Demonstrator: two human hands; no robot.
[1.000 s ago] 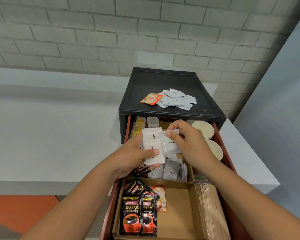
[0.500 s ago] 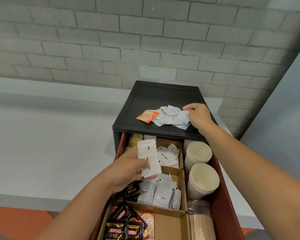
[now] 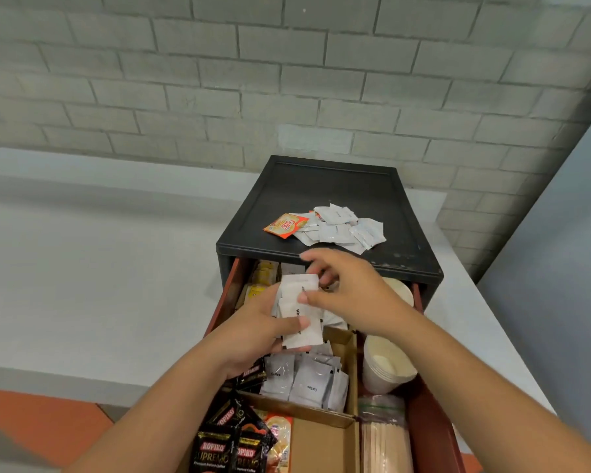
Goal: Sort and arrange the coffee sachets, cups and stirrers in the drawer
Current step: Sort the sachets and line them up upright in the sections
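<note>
My left hand [image 3: 260, 331] grips a small stack of white sachets [image 3: 299, 310] over the open drawer [image 3: 430, 421]. My right hand [image 3: 350, 295] is at the stack's top, thumb and fingers pinching a white sachet onto it. Below lie grey coffee sachets [image 3: 304, 378] in a cardboard compartment [image 3: 350, 349], black Kopiko sachets [image 3: 231, 445] at the front left, yellow sachets [image 3: 263, 278] at the back left. Stacked paper cups [image 3: 388, 365] stand on the right, bagged wooden stirrers [image 3: 384, 442] in front of them. A pile of white sachets [image 3: 345, 228] and an orange sachet [image 3: 285, 225] lie on the black cabinet top [image 3: 321, 189].
The black cabinet stands on a pale grey counter [image 3: 99, 268] against a grey brick wall [image 3: 287, 80]. An empty cardboard compartment [image 3: 325, 448] sits at the drawer's front. Orange floor [image 3: 38, 418] shows at lower left.
My right hand came back from the pile on the cabinet top to the stack in my left hand, bringing a white sachet. The camera tilted slightly.
</note>
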